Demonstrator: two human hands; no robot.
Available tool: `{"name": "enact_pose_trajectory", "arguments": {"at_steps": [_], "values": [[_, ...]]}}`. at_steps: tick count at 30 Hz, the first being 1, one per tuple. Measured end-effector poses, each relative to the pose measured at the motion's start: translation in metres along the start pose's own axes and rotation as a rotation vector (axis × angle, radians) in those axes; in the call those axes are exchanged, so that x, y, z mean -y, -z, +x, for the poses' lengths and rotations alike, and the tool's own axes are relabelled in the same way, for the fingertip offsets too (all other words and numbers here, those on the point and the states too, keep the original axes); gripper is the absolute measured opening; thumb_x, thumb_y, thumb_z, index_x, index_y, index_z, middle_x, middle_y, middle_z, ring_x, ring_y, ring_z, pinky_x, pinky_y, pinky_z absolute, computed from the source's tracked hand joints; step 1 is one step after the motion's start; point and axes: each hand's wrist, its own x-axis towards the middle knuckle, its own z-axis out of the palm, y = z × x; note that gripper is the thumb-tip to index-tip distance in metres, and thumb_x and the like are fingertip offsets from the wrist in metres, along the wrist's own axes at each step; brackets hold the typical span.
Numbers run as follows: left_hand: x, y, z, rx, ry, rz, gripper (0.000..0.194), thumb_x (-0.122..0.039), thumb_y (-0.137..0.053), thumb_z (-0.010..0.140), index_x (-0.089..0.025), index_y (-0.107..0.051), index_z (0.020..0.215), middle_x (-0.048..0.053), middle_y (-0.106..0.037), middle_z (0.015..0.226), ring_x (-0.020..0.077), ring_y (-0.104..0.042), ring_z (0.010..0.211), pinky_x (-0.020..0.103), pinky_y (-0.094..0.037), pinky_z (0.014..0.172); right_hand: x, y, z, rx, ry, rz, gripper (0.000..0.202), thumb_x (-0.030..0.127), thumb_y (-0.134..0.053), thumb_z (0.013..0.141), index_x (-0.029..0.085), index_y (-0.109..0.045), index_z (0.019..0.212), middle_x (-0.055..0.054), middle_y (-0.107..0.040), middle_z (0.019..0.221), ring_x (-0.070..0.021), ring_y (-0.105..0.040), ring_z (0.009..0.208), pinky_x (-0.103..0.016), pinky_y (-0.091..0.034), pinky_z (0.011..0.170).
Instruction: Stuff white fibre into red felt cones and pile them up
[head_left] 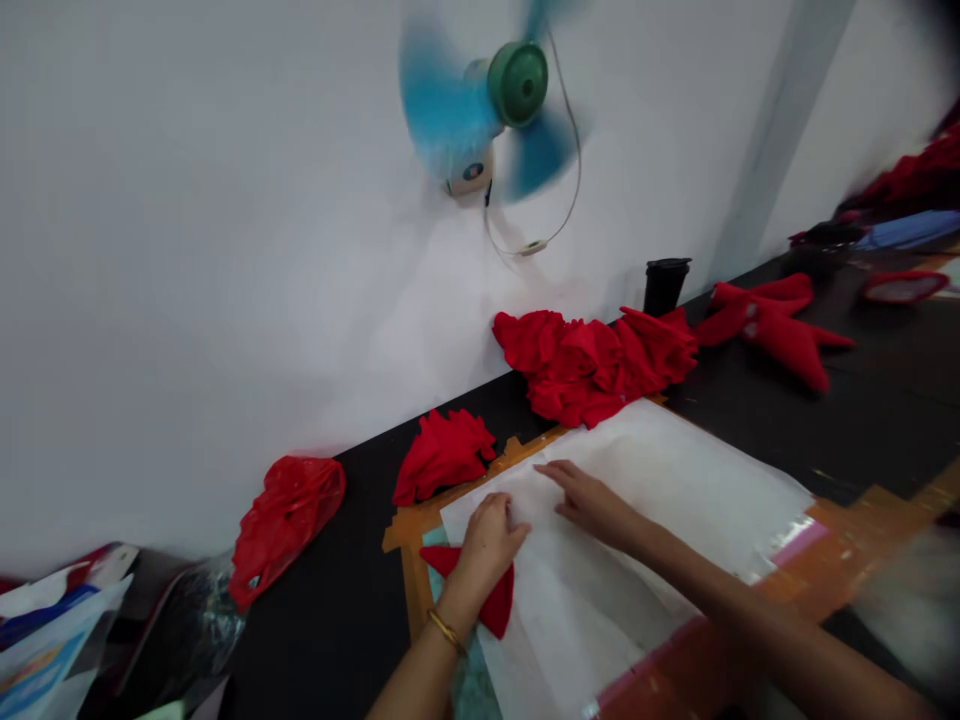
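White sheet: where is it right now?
In the head view, the white sheet lies low, right of centre, with the left hand and right hand over its left part and the larger red fabric pile at its far edge.

LH point(489, 538) over red cloth point(499, 605), RH point(591, 502) nearby

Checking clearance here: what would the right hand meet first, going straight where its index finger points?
The right hand would likely cross the white sheet and brown tape, then meet the smaller red fabric heap; depth is hard to judge.
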Motion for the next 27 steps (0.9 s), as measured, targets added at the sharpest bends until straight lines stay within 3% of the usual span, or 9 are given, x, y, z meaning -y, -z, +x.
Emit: {"name": "enact_pose_trajectory", "arguments": {"at_steps": [3, 5, 7, 11, 15, 18, 21, 23, 27], "values": [[-0.003, -0.019, 0.001, -0.012, 0.005, 0.008, 0.018, -0.01, -0.057, 0.074, -0.016, -0.064, 0.089, 0.009, -0.066, 0.093, 0.0222, -0.06, 0.089, 0.032, -0.045, 0.083, 0.003, -0.029, 0.016, 0.093, 0.027, -0.01, 0.041, 0.002, -0.048, 0.075, 0.018, -0.065, 0.109, -0.005, -0.069, 0.101, -0.0181, -0.065, 0.087, -0.027, -0.05, 0.082], [0.001, -0.022, 0.002, -0.023, 0.017, 0.012, 0.016, -0.005, -0.052, 0.073, -0.017, -0.063, 0.077, 0.008, -0.066, 0.087, 0.0216, -0.06, 0.085, 0.033, -0.045, 0.082, 0.001, -0.035, 0.019, 0.091, 0.005, -0.034, 0.025, 0.005, -0.047, 0.079, 0.018, -0.067, 0.088, -0.004, -0.069, 0.086, -0.0191, -0.065, 0.082, -0.028, -0.05, 0.079], [0.008, -0.017, 0.002, -0.041, 0.019, 0.005, 0.017, -0.007, -0.05, 0.076, -0.018, -0.062, 0.074, 0.008, -0.066, 0.085, 0.0216, -0.06, 0.084, 0.033, -0.044, 0.083, -0.004, -0.03, 0.016, 0.071, -0.043, -0.065, 0.021, 0.009, -0.045, 0.083, 0.016, -0.065, 0.081, -0.007, -0.069, 0.084, -0.0209, -0.064, 0.08, -0.032, -0.05, 0.079], [0.016, 0.0, -0.002, -0.072, -0.003, -0.03, 0.017, -0.01, -0.05, 0.079, -0.019, -0.064, 0.082, 0.008, -0.067, 0.092, 0.0221, -0.061, 0.09, 0.034, -0.044, 0.087, -0.016, -0.01, 0.003, 0.078, -0.078, -0.088, 0.017, 0.014, -0.051, 0.082, 0.017, -0.066, 0.091, -0.01, -0.068, 0.097, -0.0215, -0.064, 0.085, -0.034, -0.05, 0.081], [0.014, -0.001, -0.011, -0.081, -0.012, -0.044, 0.017, -0.007, -0.05, 0.076, -0.018, -0.062, 0.081, 0.007, -0.064, 0.09, 0.0207, -0.059, 0.087, 0.033, -0.045, 0.085, -0.018, 0.008, -0.001, 0.098, -0.071, 0.049, 0.054, 0.028, -0.066, 0.078, 0.021, -0.051, 0.13, -0.011, -0.057, 0.129, -0.0164, -0.064, 0.081, -0.031, -0.053, 0.077], [0.013, -0.01, -0.012, -0.121, 0.004, -0.163, 0.035, -0.01, -0.058, 0.073, -0.017, -0.058, 0.107, 0.007, -0.06, 0.106, 0.0149, -0.057, 0.079, 0.03, -0.047, 0.081, -0.015, 0.008, 0.005, 0.083, -0.229, 0.149, 0.05, 0.041, -0.052, 0.09, 0.018, -0.046, 0.135, -0.011, -0.067, 0.111, -0.014, -0.062, 0.064, -0.027, -0.051, 0.06], [0.014, -0.02, -0.003, -0.124, 0.162, -0.485, 0.055, -0.018, -0.062, 0.076, -0.019, -0.043, 0.128, 0.007, -0.056, 0.115, 0.0078, -0.054, 0.064, 0.024, -0.049, 0.065, -0.006, -0.01, 0.016, 0.063, -0.265, 0.11, 0.04, 0.042, -0.053, 0.09, 0.019, -0.058, 0.122, -0.009, -0.07, 0.101, -0.0174, -0.064, 0.071, -0.027, -0.049, 0.062], [0.015, -0.026, 0.005, -0.064, 0.255, -0.622, 0.043, -0.024, -0.06, 0.08, -0.018, -0.048, 0.12, 0.003, -0.059, 0.101, 0.0064, -0.053, 0.054, 0.021, -0.046, 0.053, 0.002, -0.028, 0.022, 0.065, -0.227, 0.083, 0.023, 0.034, -0.061, 0.084, 0.018, -0.066, 0.1, -0.008, -0.071, 0.092, -0.0201, -0.064, 0.076, -0.028, -0.047, 0.068], [0.024, -0.03, 0.012, 0.003, 0.265, -0.628, 0.009, -0.024, -0.06, 0.075, -0.017, -0.056, 0.073, -0.006, -0.05, 0.059, 0.0094, -0.049, 0.043, 0.022, -0.039, 0.044, 0.002, -0.046, 0.023, 0.064, -0.195, 0.07, 0.003, 0.019, -0.063, 0.076, 0.018, -0.064, 0.073, -0.003, -0.069, 0.075, -0.0186, -0.062, 0.071, -0.026, -0.044, 0.066]]}}
